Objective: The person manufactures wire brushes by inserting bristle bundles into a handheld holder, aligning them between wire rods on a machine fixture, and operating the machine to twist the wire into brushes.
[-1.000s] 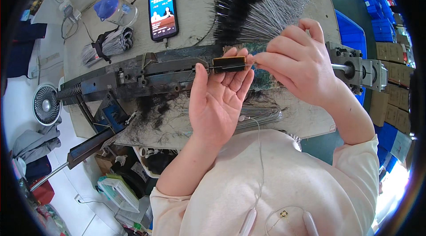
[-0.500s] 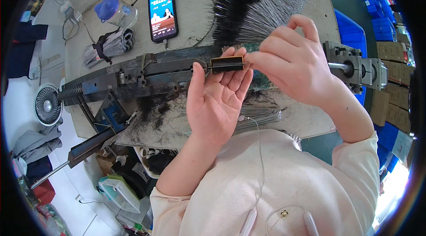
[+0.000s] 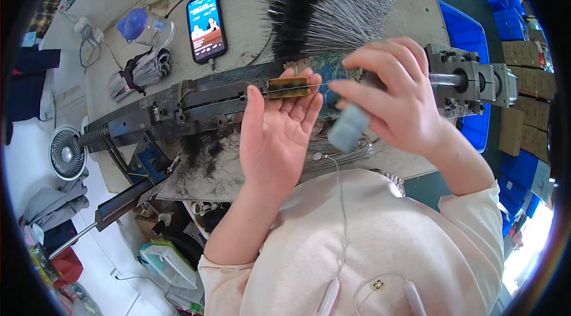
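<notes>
My left hand (image 3: 276, 143) is palm up, with a small brown-yellow block (image 3: 288, 87) resting across its fingers. A dark groove runs along the block, and a thin wire stretches from the block toward my right hand. To the right, my right hand (image 3: 389, 93) is smeared by motion, its thumb and forefinger close to the wire. Below them, against the hand's underside, a light blue block-like thing (image 3: 349, 127) shows blurred; its exact kind cannot be made out. Just behind both hands lies a long dark metal machine (image 3: 229, 93).
Wire brushes with black bristles (image 3: 297, 13) lie at the back. A lit phone (image 3: 206, 27), a lidded jar (image 3: 146, 27) and a tied wire bundle (image 3: 146, 69) stand to their left. The machine's shaft mount (image 3: 470, 78) is at right, beside a blue bin (image 3: 464, 27).
Black bristles lay on the block before; now its brown grooved side shows. My right hand has opened out from its pinch and moved, and the light blue thing has appeared beneath it.
</notes>
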Demonstrator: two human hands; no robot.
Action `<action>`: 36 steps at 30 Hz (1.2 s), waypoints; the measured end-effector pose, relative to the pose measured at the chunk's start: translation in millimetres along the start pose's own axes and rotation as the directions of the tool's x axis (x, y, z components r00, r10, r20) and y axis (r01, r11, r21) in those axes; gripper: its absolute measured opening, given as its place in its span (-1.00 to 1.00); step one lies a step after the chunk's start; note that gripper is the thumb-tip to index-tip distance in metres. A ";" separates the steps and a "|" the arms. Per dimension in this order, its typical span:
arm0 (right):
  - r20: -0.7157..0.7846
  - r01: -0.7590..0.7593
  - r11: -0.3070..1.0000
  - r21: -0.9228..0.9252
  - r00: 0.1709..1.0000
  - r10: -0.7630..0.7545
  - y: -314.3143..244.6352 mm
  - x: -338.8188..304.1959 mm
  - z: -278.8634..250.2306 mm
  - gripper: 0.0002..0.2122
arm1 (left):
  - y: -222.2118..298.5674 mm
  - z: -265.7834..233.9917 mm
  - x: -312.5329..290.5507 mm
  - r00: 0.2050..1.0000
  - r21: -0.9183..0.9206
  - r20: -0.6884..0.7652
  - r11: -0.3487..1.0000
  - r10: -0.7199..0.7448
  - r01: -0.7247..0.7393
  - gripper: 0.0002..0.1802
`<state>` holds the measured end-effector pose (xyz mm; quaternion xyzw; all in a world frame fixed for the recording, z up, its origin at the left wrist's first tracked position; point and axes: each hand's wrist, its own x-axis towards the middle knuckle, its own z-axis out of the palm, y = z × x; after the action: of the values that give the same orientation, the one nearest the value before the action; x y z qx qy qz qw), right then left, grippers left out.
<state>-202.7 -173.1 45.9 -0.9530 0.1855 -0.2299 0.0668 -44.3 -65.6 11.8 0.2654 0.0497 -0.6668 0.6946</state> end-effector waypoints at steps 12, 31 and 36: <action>0.629 -0.642 0.741 0.197 0.662 0.407 -0.5 -127.2 40.2 -0.84 | 32.9 -89.9 -73.4 0.999 0.253 -0.040 0.967 0.001 0.010 -0.42; 0.346 -0.689 0.643 0.334 0.724 0.596 1.7 -133.8 24.0 -0.95 | 116.4 -215.7 -182.8 0.247 0.366 -0.706 0.641 0.664 -0.675 -0.64; 0.090 -0.415 0.208 0.885 0.593 0.800 -5.3 -90.9 -27.8 -0.94 | 41.7 -100.0 -96.7 0.653 0.757 -0.253 0.566 0.714 -0.326 -0.46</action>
<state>-288.8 -134.4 34.1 -0.5627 0.4276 -0.4255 0.5653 13.7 63.6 -20.1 0.6659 -0.0788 -0.2884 0.6835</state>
